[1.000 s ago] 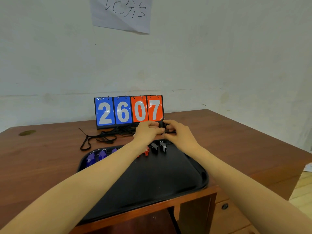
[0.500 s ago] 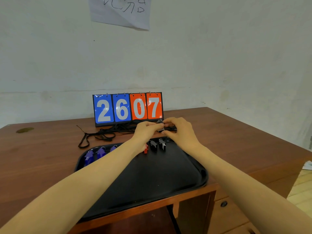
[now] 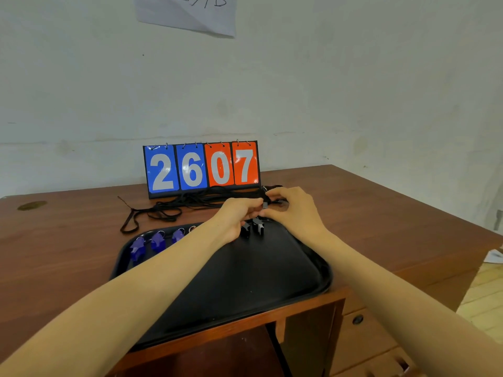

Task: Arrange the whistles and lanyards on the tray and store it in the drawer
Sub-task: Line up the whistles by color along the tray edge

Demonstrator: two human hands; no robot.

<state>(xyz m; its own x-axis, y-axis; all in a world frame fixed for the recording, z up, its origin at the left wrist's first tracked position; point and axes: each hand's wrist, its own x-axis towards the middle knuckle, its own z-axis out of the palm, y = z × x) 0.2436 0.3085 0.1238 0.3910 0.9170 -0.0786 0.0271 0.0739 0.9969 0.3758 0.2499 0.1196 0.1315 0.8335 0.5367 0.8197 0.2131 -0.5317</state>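
Observation:
A black tray (image 3: 272,281) lies on the desk's near edge. Along its far side stand three blue whistles (image 3: 158,242) on the left and two black whistles (image 3: 253,227) near the middle. My left forearm hides the whistles between them. Black lanyards (image 3: 168,209) lie tangled on the desk behind the tray. Just past the tray's far rim, my left hand (image 3: 239,216) and my right hand (image 3: 292,208) meet and pinch a small black whistle (image 3: 265,205) that hangs on a black lanyard.
A flip scoreboard (image 3: 201,168) reading 2607 stands behind the lanyards, close to the wall. The wooden desk (image 3: 394,213) has a drawer with a dark knob (image 3: 357,319) below its right front. A paper sheet hangs on the wall above.
Both hands have stayed together at the tray's far rim, shifting slightly right as they handle the small whistle. The camera view has tilted a little.

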